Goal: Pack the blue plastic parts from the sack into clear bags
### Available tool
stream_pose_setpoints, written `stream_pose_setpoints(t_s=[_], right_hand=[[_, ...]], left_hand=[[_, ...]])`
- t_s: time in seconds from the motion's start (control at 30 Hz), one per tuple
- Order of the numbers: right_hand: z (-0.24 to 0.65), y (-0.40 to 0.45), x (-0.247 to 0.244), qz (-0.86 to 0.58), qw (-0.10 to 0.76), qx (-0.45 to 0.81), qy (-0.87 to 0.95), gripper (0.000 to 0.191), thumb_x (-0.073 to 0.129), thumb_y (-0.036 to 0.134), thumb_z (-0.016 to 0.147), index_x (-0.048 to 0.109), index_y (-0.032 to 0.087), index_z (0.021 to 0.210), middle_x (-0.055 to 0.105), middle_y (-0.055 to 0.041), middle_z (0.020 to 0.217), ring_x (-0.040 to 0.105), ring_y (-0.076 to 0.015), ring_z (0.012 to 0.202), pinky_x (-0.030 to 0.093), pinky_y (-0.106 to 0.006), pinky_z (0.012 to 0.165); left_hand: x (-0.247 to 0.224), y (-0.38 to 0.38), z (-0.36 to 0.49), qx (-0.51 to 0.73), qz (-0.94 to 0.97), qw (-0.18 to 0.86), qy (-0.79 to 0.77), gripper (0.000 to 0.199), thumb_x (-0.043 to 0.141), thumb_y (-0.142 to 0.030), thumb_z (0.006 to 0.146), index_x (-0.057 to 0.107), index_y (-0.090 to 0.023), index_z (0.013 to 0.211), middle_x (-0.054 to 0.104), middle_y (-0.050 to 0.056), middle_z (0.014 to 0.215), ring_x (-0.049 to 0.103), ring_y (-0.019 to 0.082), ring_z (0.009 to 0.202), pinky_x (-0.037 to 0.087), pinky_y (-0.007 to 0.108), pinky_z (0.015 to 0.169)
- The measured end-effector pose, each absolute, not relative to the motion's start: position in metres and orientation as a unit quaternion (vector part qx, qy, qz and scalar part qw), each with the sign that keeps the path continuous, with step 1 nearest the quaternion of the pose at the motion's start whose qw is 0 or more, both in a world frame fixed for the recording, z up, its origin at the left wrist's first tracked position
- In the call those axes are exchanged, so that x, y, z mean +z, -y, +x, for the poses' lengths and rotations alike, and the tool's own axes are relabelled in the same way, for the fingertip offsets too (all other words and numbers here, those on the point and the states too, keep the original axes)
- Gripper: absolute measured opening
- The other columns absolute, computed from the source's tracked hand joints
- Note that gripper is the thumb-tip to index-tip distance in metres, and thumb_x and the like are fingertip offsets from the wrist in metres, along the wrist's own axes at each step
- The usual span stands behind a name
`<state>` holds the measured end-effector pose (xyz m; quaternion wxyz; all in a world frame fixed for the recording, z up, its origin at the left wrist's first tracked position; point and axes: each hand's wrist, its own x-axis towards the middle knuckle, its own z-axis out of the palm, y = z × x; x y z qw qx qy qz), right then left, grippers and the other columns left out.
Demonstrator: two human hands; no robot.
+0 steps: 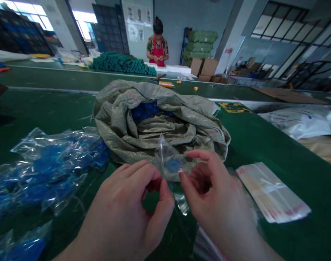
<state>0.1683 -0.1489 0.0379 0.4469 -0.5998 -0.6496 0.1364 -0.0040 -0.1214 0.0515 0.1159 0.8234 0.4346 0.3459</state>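
My left hand [129, 203] is closed in a pinch, thumb against forefinger, at the edge of a small clear plastic bag [162, 154]. Inside that bag shows a round blue piece [173, 165], its kind not clear. Just to the bag's right is my right hand [214, 188], its thumb and forefinger apart and the other fingers curled. Its thumb tip is close to the bag; whether it touches cannot be made out. Behind both hands a large grey-green woven sack [113, 119] lies with its mouth rolled back, blue pieces [145, 110] showing within.
Filled clear bags with blue contents [48, 163] are heaped at the left. A stack of flat clear bags [274, 192] lies right of my right hand. Beyond stand a pile of green rods [121, 63], an orange tube [165, 84] and a person in a red apron [157, 50].
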Motion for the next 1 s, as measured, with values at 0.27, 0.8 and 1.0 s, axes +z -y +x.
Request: stream_pose_setpoints(t_s=[0.27,0.8,1.0], right_hand=[[0.172,0.087,-0.015,-0.594,0.336,0.318,0.658,0.03,0.066,0.025,0.08,0.059,0.018,0.108,0.057,0.0054,0.062,0.054,-0.0121,0.056,0.041,-0.025,0.055],[0.221,0.053,-0.06,-0.507,0.133,0.136,0.84,0.035,0.067,0.018,0.079,0.068,0.015,0.114,0.065,-0.0118,0.11,0.059,-0.0228,0.105,0.043,-0.036,0.096],[0.229,0.058,-0.032,-0.671,0.284,0.145,0.67,0.034,0.068,0.044,0.082,0.07,0.012,0.093,0.069,-0.0095,0.082,0.063,-0.0189,0.074,0.049,-0.032,0.072]], left_hand=[[0.022,0.078,0.006,0.212,0.804,0.076,-0.55,0.023,0.053,-0.033,0.077,0.06,-0.02,0.059,0.058,0.004,0.055,0.05,0.017,0.05,0.037,0.031,0.052],[-0.01,0.043,0.015,0.159,0.783,0.189,-0.57,0.024,0.052,-0.033,0.077,0.067,-0.017,0.068,0.064,0.005,0.065,0.054,0.017,0.058,0.041,0.028,0.058],[-0.01,0.043,0.015,0.154,0.789,0.196,-0.561,0.024,0.05,-0.033,0.079,0.067,-0.018,0.07,0.065,0.005,0.066,0.054,0.017,0.058,0.039,0.029,0.056]])
